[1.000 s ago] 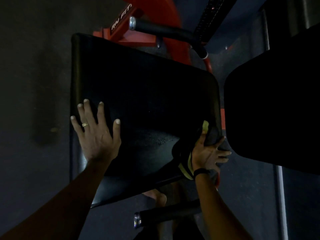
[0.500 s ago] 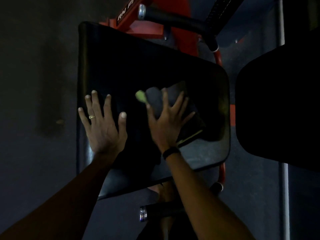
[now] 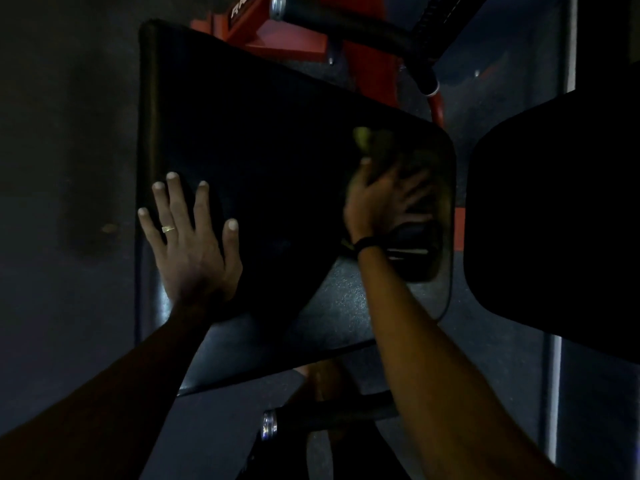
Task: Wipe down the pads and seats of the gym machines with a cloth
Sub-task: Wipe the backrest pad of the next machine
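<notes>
A broad black seat pad [image 3: 277, 140] fills the middle, bolted to a red machine frame [image 3: 367, 53], with a second black pad [image 3: 561, 216] to its right. The left hand [image 3: 188, 237] lies flat on the seat's left edge, fingers spread, holding nothing. The right hand [image 3: 377, 199], blurred, presses a dark cloth [image 3: 412, 233] with yellow-green trim against the seat's right side, fingers splayed over it.

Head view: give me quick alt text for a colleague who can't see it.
A right hand, motion-blurred, presses a dark cloth on the right side of a black seat pad. The left hand rests flat, fingers spread, on the pad's left edge. A red frame and black grips sit behind in dim light.
</notes>
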Tool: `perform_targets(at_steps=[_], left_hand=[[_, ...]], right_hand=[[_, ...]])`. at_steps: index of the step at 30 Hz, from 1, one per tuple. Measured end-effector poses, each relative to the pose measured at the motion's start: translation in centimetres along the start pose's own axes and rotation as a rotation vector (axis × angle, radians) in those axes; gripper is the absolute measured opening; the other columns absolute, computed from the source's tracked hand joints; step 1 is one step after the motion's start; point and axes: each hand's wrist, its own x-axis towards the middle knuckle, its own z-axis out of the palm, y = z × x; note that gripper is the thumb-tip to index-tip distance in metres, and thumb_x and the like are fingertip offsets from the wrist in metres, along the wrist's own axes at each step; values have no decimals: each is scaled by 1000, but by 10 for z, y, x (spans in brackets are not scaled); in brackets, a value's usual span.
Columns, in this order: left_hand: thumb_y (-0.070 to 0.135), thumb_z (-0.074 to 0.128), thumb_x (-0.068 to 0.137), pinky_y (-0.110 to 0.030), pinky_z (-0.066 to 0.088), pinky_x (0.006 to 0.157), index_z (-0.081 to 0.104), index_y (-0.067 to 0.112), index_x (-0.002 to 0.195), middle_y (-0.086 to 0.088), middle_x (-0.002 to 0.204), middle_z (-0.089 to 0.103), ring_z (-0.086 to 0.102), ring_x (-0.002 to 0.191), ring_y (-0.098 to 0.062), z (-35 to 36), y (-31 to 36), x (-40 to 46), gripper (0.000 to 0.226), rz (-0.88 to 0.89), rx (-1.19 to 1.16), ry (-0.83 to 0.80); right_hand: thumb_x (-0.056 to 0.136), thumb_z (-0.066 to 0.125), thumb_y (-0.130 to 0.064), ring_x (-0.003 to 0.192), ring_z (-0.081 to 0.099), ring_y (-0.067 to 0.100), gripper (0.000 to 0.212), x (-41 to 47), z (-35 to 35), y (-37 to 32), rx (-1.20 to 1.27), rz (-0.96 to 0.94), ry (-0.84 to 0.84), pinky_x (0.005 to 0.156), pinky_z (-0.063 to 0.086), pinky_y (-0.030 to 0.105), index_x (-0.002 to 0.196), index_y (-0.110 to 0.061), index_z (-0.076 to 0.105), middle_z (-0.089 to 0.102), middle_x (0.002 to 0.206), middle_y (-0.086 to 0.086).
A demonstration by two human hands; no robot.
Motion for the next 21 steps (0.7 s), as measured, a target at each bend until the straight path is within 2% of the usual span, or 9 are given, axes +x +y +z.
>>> perform_targets(at_steps=[3, 5, 7, 10, 13, 15, 16, 18, 21], left_hand=[[45, 27, 106, -58, 7, 123, 33, 10, 154, -19, 166, 16, 10, 155, -33, 0, 0, 1, 59, 0, 19, 2], [43, 29, 107, -59, 8, 123, 32, 11, 154, -19, 166, 16, 10, 155, -33, 1, 0, 0, 57, -2, 31, -10], [41, 30, 106, -59, 8, 123, 32, 11, 154, -19, 166, 15, 9, 155, -34, 1, -1, 1, 56, -14, 40, -27], [42, 29, 106, -60, 8, 123, 31, 11, 154, -19, 166, 14, 9, 155, -34, 1, 0, 2, 57, -15, 46, -30], [44, 27, 106, -58, 7, 123, 31, 11, 154, -19, 166, 14, 9, 155, -34, 1, 0, 1, 58, -7, 55, -28], [45, 26, 106, -58, 7, 123, 31, 11, 154, -19, 166, 14, 9, 155, -34, 2, 0, 0, 59, -13, 59, -26], [45, 26, 106, -58, 7, 123, 30, 11, 155, -19, 166, 14, 9, 155, -34, 2, 0, -2, 59, -15, 54, -26], [44, 26, 106, -59, 7, 123, 30, 12, 154, -19, 166, 14, 9, 155, -35, 1, 2, 0, 59, -17, 34, -22], [40, 30, 104, -60, 8, 122, 30, 12, 154, -18, 166, 14, 9, 154, -35, -1, 3, 2, 57, -38, 27, -44]], right_hand=[[89, 43, -54, 154, 6, 38, 69, -91, -5, 30, -72, -595, -78, 115, 0, 71, 155, -34, 34, 12, 166, 18], [80, 45, -52, 155, -1, 35, 80, -142, -19, 91, -133, -722, -195, 117, -2, 69, 157, -40, 23, 6, 168, 12], [76, 44, -53, 155, 5, 36, 84, -157, -32, 151, -183, -598, -186, 116, 3, 71, 156, -38, 23, 12, 168, 12], [81, 34, -57, 145, 27, 49, 82, -101, -32, 169, -107, -194, -100, 112, 16, 74, 150, -14, 42, 30, 158, 27], [85, 27, -63, 135, 43, 46, 80, -14, -14, 89, -49, 303, 84, 108, 21, 72, 145, -18, 52, 44, 150, 26], [85, 21, -63, 134, 45, 44, 77, 9, -3, 18, -29, 318, 151, 106, 17, 74, 140, -25, 58, 48, 147, 24], [87, 24, -62, 140, 38, 43, 72, 3, 3, -9, -34, 185, 97, 109, 14, 69, 142, -27, 54, 42, 152, 23], [89, 44, -54, 145, 30, 41, 64, -36, 11, -36, -42, -333, 56, 112, 16, 66, 146, -26, 49, 33, 157, 23], [84, 48, -48, 151, 19, 38, 68, -111, -11, 7, -61, -791, -99, 117, 10, 67, 149, -25, 44, 25, 161, 21]])
